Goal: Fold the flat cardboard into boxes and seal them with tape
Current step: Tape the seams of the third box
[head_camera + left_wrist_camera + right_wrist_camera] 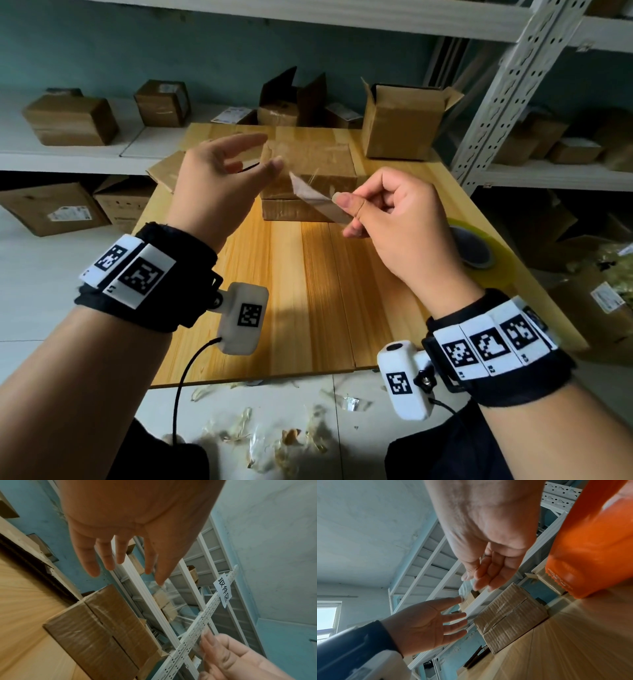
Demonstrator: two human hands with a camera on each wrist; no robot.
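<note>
Both our hands are raised above the wooden table. Our right hand pinches a short strip of clear tape between thumb and forefinger, the other fingers curled in. The strip slants up and left toward our left hand. Left hand is relaxed and spread, fingers straight, holding nothing; thumb tip sits just beside the strip's free end, and we cannot tell if they touch.

Behind the hands, a closed cardboard box rests on the table, its top seam covered with glossy tape. An open-flapped box stands at the table's far right corner. A tape roll lies on the table near the right edge, partly hidden by our right hand. An orange dispenser shows blurred in the right wrist view. Crumpled tape scraps litter the floor.
</note>
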